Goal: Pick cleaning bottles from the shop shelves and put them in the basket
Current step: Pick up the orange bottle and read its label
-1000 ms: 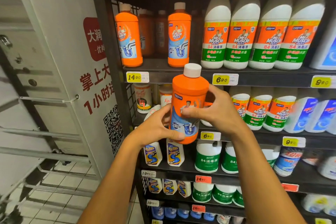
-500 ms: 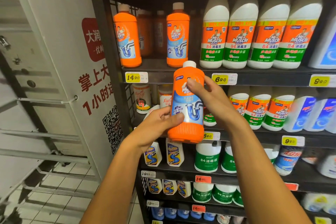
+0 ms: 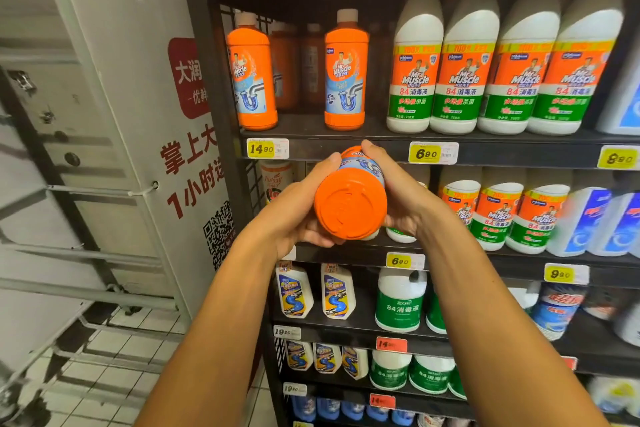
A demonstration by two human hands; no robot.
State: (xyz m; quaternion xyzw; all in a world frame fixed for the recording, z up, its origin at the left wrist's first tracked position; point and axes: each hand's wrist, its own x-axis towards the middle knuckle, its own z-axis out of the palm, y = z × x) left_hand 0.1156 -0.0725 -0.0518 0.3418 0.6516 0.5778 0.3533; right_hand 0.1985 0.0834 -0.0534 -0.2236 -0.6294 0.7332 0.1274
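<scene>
Now the orange bottle (image 3: 350, 206) sits at frame centre, tipped so its round base faces me and its cap is hidden behind. My left hand (image 3: 301, 215) cups it from the left, fingers curled underneath; my right hand (image 3: 398, 194) grips the right side, thumb along the top. Behind stand the shelves (image 3: 346, 152), where lower-right bottles blur.

Both hands, left (image 3: 298, 211) and right (image 3: 398, 194), raised, fingers curled inward.
</scene>
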